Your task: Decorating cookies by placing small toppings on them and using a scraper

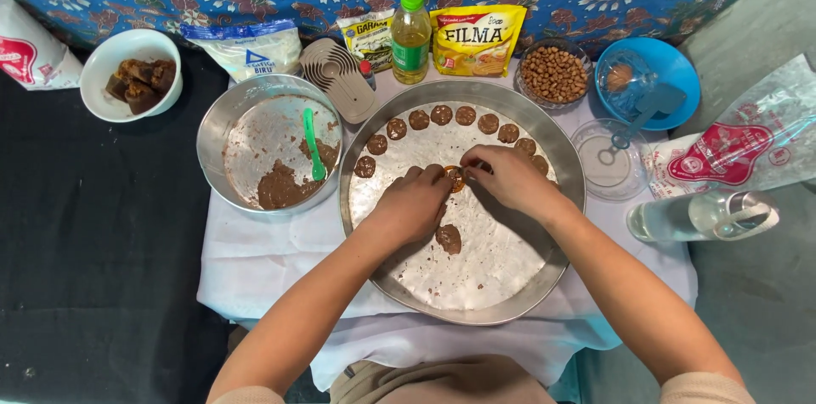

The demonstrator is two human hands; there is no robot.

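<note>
Both hands meet in the middle of the big round tray (510, 298). The left hand (414, 203) is curled, fingers bent down, tips on a small brown dough piece (456, 178). The right hand (507, 176) pinches it from the other side, thumb & fingers nearly closed. The piece sits betw. the two hands, just above the tray floor; can't tell if it's lifted or resting.

It looks soft, light & sticky, prob. squashes easy, so best held gently by the edges w/ fingertips.

One more brown lump (449, 238) lies just under the left hand. A curved row of flat dough rounds (441, 114) runs along the far side of the tray. Left of it, a metal bowl (223, 119) w/ leftover dough & a green spatula (313, 146).

Hard to see: fingers cover most of the piece, so its shape is unclear. Right hand hides part of the row.
</note>
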